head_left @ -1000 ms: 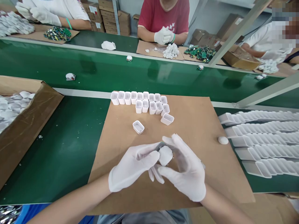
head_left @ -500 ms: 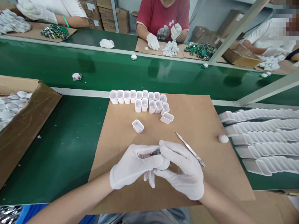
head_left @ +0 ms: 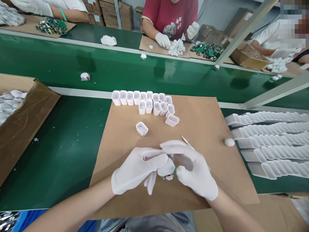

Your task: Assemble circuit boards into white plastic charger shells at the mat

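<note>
Above the brown cardboard sheet, both of my white-gloved hands meet around a small circuit board with a white rounded piece on it. My left hand is closed, pinching its left side between thumb and fingers. My right hand curves round the right side, with thumb and fingertips at the board's greenish edge. The gloves hide much of the board. Partly covered by my right hand lie pointed tweezers. One small white cup stands just beyond my hands; another white cup leans near the grouped cups.
Long rows of nested white cups lie at right, near a white round piece. A carton of white pieces is at left. Across the green conveyor, bearing small boards, co-workers in gloves handle white pieces.
My right hand has shifted slightly right and opened its curve, so the white piece and board edge show more. The boards on the conveyor have moved right.
</note>
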`<state>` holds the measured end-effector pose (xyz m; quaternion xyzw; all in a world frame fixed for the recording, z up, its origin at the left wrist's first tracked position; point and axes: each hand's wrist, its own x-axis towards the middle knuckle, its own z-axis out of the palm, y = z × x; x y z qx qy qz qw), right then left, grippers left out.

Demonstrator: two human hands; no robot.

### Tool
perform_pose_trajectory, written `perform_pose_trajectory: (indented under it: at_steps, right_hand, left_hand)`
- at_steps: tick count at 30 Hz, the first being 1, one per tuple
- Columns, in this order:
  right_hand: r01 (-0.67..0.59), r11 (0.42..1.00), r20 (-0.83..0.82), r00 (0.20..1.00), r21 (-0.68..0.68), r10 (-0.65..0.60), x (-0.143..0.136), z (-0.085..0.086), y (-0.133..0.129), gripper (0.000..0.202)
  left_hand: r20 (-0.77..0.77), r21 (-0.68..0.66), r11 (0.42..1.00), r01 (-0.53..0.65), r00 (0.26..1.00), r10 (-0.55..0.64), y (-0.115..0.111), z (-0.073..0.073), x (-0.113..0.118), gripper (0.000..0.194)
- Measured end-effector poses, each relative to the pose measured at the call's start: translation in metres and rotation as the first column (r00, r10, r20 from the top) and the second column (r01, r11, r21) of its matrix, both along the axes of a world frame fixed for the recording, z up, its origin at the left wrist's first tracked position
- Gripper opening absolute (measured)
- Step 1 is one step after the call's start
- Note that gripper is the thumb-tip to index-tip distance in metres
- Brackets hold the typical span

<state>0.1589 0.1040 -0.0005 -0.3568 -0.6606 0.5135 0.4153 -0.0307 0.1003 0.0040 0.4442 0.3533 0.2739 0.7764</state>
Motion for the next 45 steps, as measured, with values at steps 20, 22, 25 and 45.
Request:
perform_pose_trajectory:
  at_steps: [20,22,25,45]
  right_hand:
    - [-0.164,0.908,0.244,0.967,0.385,0.071,-0.002,-0.015,0.003,0.049]
    - [-0.156,0.913,0.241,0.968,0.376,0.066,0.000,-0.016,0.003,0.051]
    - [-0.137,0.903,0.241,0.970,0.407,0.038,-0.001,-0.015,0.002,0.049]
    - [-0.127,0.876,0.305,0.952,0.464,-0.023,0.000,-0.010,0.001,0.053]
  left_hand:
    - [-0.033,-0.052,0.992,-0.119,0.993,0.117,-0.002,0.002,0.007,0.025]
    - [-0.088,-0.045,0.996,-0.072,0.994,0.067,-0.002,0.003,0.008,0.020]
    - [-0.109,-0.052,0.998,-0.028,0.994,0.022,-0.002,0.002,0.009,0.016]
    - [0.117,-0.063,0.998,-0.021,0.993,0.028,-0.002,0.000,0.003,0.030]
